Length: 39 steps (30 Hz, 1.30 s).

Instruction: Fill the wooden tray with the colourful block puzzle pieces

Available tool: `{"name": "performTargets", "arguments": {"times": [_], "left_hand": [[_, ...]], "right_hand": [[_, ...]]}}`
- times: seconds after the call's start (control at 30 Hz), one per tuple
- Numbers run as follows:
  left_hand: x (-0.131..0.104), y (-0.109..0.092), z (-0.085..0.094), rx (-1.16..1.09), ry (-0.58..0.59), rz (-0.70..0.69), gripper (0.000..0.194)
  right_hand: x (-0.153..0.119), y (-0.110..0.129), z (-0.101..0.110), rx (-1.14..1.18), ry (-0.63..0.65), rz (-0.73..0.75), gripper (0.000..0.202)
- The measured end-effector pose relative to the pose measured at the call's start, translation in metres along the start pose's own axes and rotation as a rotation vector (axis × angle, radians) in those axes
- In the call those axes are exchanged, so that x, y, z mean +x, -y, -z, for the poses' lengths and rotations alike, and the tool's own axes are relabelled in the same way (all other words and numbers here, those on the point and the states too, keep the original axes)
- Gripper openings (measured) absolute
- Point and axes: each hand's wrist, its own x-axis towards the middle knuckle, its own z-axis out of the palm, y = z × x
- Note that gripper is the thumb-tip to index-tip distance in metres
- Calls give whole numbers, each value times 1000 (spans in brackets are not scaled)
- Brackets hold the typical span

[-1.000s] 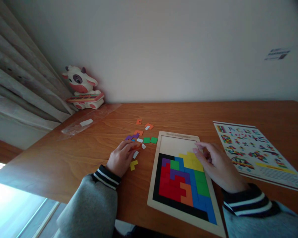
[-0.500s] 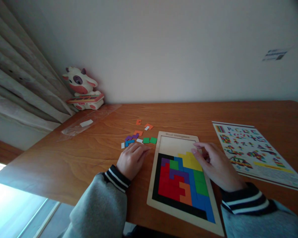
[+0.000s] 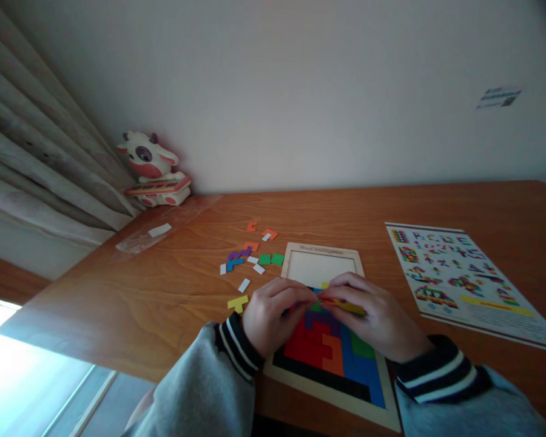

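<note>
A wooden puzzle tray (image 3: 323, 249) lies on the table, its lower part filled with coloured blocks, including a red area (image 3: 303, 345), an orange piece (image 3: 333, 355) and blue pieces (image 3: 361, 373). Over its middle, my left hand (image 3: 279, 309) is closed in a pinch, and what it grips is too small to name. My right hand (image 3: 375, 312) meets it fingertip to fingertip, with fingers pressed around a yellow piece (image 3: 349, 307). The tray's upper part shows bare pale wood. A yellow T-shaped piece (image 3: 238, 303) rests left of my left hand.
Loose pieces lie left of the tray, among them green squares (image 3: 271, 260), a blue piece (image 3: 235, 264) and white bits (image 3: 244, 285). A printed sheet (image 3: 459, 273) is at the right. A toy cow (image 3: 155, 170) and a plastic bag (image 3: 141, 240) sit at the back left.
My left hand has moved right over the tray, uncovering the yellow T-shaped piece and white bits. My right hand has shifted slightly left and down and now holds a yellow piece.
</note>
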Motion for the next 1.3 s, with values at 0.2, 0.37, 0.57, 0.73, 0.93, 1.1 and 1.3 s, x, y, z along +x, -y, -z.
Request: {"name": "performTargets", "arguments": {"times": [0.2,0.37,0.57,0.73,0.93,1.1,1.3], "left_hand": [[-7,14,21,141,7,17,18],[-18,56,49,330,26,38,16],[-29,56,50,325,208,-62,23],[-33,48,42,330,298,-149,29],[-32,47,42,339,274,-195,26],[-32,40,44,353,247,-234,20],[-34,34,44,308,224,-287,17]], "right_hand": [[0,-5,11,-22,-145,-102,17],[-14,-27,26,-193,-283,-333,28],[-26,-39,28,-241,-271,-500,36],[-30,-38,20,-199,-203,-529,35],[-30,-36,20,-243,-172,-534,38],[-33,-36,22,-234,-136,-561,38],[-41,-30,24,-252,-165,-502,37]]}}
